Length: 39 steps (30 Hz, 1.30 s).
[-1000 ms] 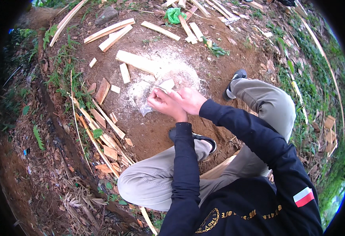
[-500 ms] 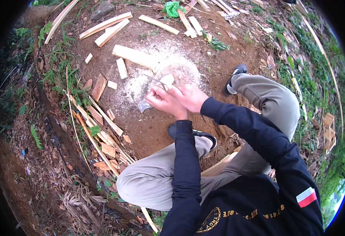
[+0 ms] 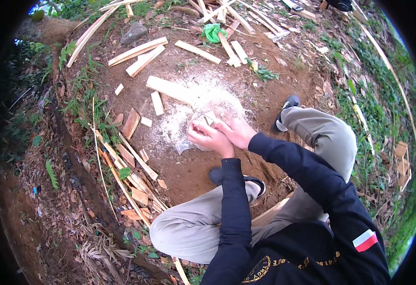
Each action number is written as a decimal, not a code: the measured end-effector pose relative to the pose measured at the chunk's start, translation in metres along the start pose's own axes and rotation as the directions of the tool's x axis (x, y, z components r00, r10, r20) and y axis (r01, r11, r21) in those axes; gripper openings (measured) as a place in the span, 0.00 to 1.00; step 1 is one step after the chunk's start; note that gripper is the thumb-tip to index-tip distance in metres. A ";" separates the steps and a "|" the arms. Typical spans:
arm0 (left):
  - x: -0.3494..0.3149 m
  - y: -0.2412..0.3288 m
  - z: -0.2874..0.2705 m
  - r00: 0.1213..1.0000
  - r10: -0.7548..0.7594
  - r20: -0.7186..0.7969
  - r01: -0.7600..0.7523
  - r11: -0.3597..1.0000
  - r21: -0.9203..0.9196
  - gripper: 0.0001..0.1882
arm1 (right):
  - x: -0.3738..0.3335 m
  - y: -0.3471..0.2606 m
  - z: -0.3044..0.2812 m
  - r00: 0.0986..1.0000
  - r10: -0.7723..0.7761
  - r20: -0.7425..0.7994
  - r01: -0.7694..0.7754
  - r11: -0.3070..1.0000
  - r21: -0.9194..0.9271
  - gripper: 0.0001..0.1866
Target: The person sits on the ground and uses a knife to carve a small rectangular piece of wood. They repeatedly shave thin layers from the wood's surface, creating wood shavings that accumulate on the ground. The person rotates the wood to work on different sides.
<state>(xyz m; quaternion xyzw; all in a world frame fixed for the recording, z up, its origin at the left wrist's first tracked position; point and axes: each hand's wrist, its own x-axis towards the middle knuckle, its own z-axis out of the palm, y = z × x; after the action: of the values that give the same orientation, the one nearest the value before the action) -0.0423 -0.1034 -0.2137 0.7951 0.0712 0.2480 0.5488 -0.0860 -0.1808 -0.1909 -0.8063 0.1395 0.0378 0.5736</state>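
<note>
- Slats [image 3: 144,164] are lying in a loose bundle along the left edge of the bare dirt.
- Brown offcut [image 3: 131,123] is sitting just beside the bundle's upper end; a small pale chip [image 3: 146,121] is lying to its right.
- Short slat [image 3: 157,103] is lying near the left end of a wider plank [image 3: 169,89], whose right end is reaching into the white dust [image 3: 212,85].
- Clear plastic [image 3: 183,145] is lying on the dirt, just left of my hands.
- My left hand [image 3: 212,136] is curling its fingers in; can't tell what, if anything, they're pinching.
- Thin strip [image 3: 202,114] is pointing up-left just past my fingertips; too fine to tell which hand is gripping it.
- Pale block [image 3: 210,117] is showing right at my fingertips, over the dusty patch; can't tell if I'm touching it.
- Green bag [image 3: 212,33] is lying well beyond, among more slats.
- My right hand [image 3: 237,133] is pressing against my left, fingers angling toward the block; its grip is hidden.
- My right shoe [image 3: 285,113] is resting on the dirt, farther right.
</note>
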 end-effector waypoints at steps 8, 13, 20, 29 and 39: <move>0.010 -0.024 -0.009 0.996 -0.086 -0.012 0.082 0.974 -0.213 0.12 | 0.002 0.005 0.017 0.963 -0.255 0.087 0.269 0.932 -0.242 0.18; 0.017 -0.019 -0.019 0.953 -0.278 0.117 0.301 0.885 -0.356 0.12 | 0.026 0.042 0.028 0.927 -0.347 0.139 0.359 0.723 -0.590 0.21; 0.024 -0.018 -0.019 0.949 -0.271 0.159 0.313 0.868 -0.386 0.13 | 0.025 0.060 0.024 0.981 -0.148 -0.121 0.067 0.859 -0.508 0.26; 0.015 -0.030 -0.021 0.990 -0.099 0.105 0.128 0.941 -0.314 0.12 | -0.001 0.005 0.027 0.931 -0.346 0.115 0.357 0.798 -0.486 0.15; 0.012 -0.014 -0.019 0.983 -0.129 0.129 0.164 0.936 -0.313 0.13 | -0.010 0.005 0.015 0.989 -0.150 0.013 0.150 0.973 -0.178 0.21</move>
<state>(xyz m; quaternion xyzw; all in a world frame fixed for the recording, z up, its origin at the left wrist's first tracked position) -0.0383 -0.0772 -0.2171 0.6994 0.0597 0.1722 0.6911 -0.0952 -0.1666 -0.1985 -0.8626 0.0745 0.0067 0.5003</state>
